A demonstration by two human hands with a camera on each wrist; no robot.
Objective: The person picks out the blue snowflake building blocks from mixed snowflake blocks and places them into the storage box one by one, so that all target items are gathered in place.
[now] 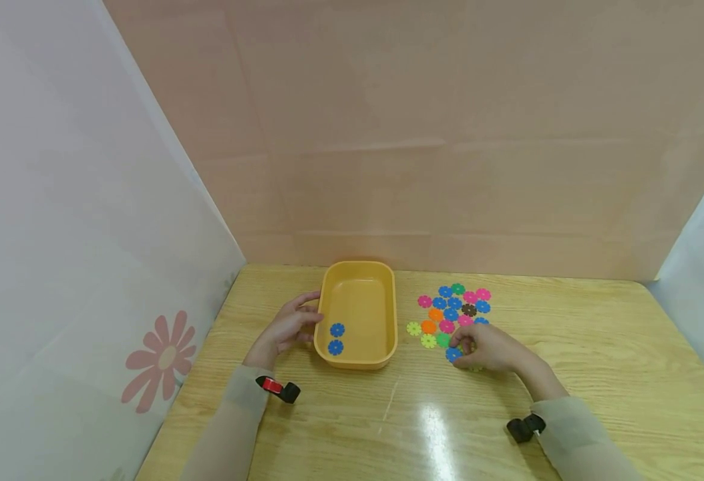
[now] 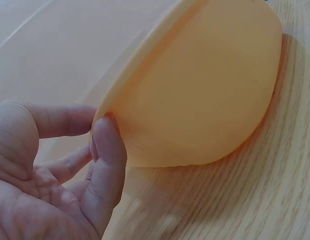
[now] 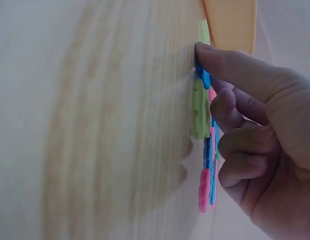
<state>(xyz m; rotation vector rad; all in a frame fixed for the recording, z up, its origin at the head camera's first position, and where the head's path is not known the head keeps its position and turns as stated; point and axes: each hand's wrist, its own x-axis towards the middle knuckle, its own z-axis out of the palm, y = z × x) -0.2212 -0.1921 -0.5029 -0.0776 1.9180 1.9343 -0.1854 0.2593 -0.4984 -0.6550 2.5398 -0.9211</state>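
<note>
A yellow plastic tray point(image 1: 361, 300) stands on the table, with two blue snowflake discs point(image 1: 336, 330) lying inside near its front left. My left hand point(image 1: 288, 327) pinches the tray's left rim; in the left wrist view, thumb and fingers meet across the tray's edge point(image 2: 195, 105). Over the front of a cluster of flat, flower-shaped discs, my right hand point(image 1: 493, 347) has thumb and index finger at opposite sides of a blue snowflake disc point(image 1: 453, 355). The right wrist view has the thumb tip against this blue disc point(image 3: 203, 75), low at the table surface. Some discs are hidden beneath the right hand.
Pink discs point(image 1: 425, 302), orange discs point(image 1: 428, 327), yellow-green discs point(image 1: 414, 328), green, brown and more blue ones lie spread right of the tray. The wooden table point(image 1: 340, 427) meets a pinkish covered wall point(image 1: 352, 194) behind and a white panel point(image 1: 75, 200) at left.
</note>
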